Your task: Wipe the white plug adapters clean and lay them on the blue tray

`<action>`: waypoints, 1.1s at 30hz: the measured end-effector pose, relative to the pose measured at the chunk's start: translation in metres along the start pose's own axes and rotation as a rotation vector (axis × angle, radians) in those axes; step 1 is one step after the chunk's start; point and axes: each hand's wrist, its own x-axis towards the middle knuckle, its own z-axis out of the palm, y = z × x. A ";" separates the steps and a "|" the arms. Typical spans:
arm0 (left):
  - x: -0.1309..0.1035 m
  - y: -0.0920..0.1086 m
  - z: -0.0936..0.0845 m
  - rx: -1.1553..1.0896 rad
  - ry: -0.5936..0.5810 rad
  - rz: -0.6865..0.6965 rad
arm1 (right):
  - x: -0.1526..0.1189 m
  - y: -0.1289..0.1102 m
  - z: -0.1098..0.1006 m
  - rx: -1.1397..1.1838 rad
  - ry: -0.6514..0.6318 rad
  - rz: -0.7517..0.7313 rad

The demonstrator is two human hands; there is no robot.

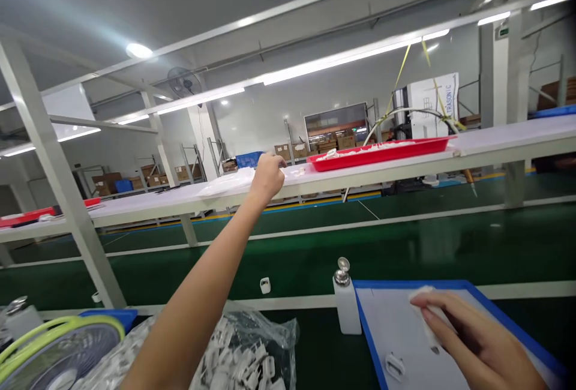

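My left hand [269, 175] is stretched out to the raised white shelf [216, 197], its fingers curled in. What they hold, if anything, is hidden behind the hand. At the lower right my right hand [481, 333] pinches a small white plastic piece [432, 327], slightly blurred, above a blue-rimmed tray [369, 333] with a pale lining. Another small white plastic part [395, 367] lies on that lining. To the tray's left stands a white pump bottle [347, 306] with its metal lid up. Under my left forearm sits a clear plastic bag [283, 333] of many white plastic parts.
A red tray [382, 155] of white pieces rests on the shelf, right of my left hand. One white part [265, 285] lies on the green conveyor belt [306, 264]. A yellow-green fan [58, 351] and a metal post [58, 174] stand at the left.
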 end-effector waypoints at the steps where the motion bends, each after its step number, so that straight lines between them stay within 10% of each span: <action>1: -0.022 0.007 0.001 -0.040 -0.011 0.031 | 0.003 -0.002 0.002 0.008 -0.051 -0.015; 8: -0.200 0.066 0.072 -0.264 -0.269 0.101 | 0.017 -0.007 0.038 0.058 -0.089 0.080; 12: -0.256 0.088 0.123 -0.235 -0.405 0.025 | 0.020 0.001 0.054 0.066 -0.096 0.105; 18: -0.272 0.096 0.159 -0.196 -0.470 -0.048 | 0.020 0.008 0.060 -0.017 -0.103 0.110; 33: -0.280 0.101 0.171 -0.277 -0.386 -0.118 | 0.094 0.006 0.081 -0.603 -0.248 -0.042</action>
